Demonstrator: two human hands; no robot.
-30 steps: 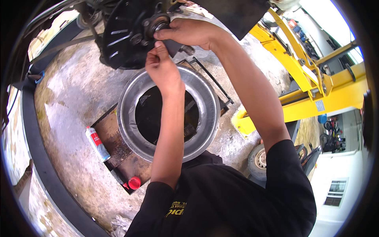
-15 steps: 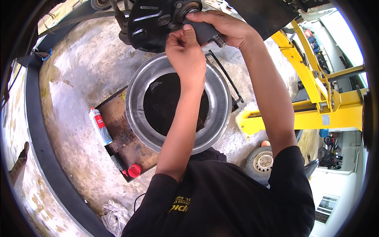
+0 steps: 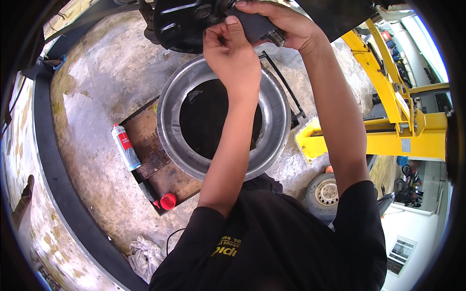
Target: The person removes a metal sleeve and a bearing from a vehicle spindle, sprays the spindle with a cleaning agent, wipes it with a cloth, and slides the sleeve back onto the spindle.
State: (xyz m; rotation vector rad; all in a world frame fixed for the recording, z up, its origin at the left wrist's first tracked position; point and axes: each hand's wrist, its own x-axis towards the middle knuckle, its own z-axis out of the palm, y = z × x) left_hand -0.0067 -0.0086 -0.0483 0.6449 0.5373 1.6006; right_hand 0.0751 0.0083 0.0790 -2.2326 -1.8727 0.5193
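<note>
I have my right hand [image 3: 284,26] grasping a dark tool [image 3: 257,29] at the hub [image 3: 187,22], left hand [image 3: 230,53] pinching something small there; next calls for steady seating.

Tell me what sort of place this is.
Most likely a vehicle repair workshop: a yellow lift arm, a small spare wheel and a spray can on the stained concrete floor.

You stand on a stained concrete floor [image 3: 97,97]; a yellow lift [image 3: 388,131] sits at three o'clock, in daylight.
</note>
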